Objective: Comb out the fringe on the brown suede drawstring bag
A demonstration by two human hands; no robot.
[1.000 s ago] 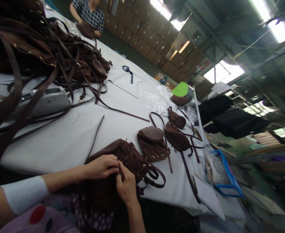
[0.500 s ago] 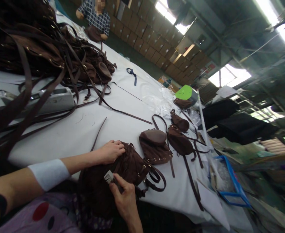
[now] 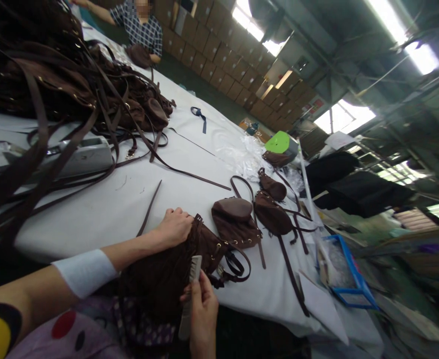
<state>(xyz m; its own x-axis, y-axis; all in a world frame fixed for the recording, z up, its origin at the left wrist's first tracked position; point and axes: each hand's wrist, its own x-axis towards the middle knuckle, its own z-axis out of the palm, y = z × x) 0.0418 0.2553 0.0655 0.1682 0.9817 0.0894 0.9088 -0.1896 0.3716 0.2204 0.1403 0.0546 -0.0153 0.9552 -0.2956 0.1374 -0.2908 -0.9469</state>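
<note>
A brown suede fringed bag [image 3: 167,271] lies at the near edge of the white table [image 3: 103,209], hanging partly over my lap. My left hand [image 3: 174,227] is closed and presses down on the bag's upper part. My right hand [image 3: 202,309] grips a pale comb [image 3: 191,289], held upright against the bag's fringe. The bag's dark handle loops [image 3: 234,264] stick out to the right.
Three more brown bags [image 3: 236,219] with long straps lie to the right. A big heap of brown bags and straps [image 3: 55,85] fills the left. A grey device [image 3: 81,154] sits under straps. Another person [image 3: 140,27] works at the far end. A blue tray [image 3: 348,271] stands right.
My right hand turned the comb upright and drew it down along the fringe toward me. My left hand shifted slightly up the bag and stayed pressed on it.
</note>
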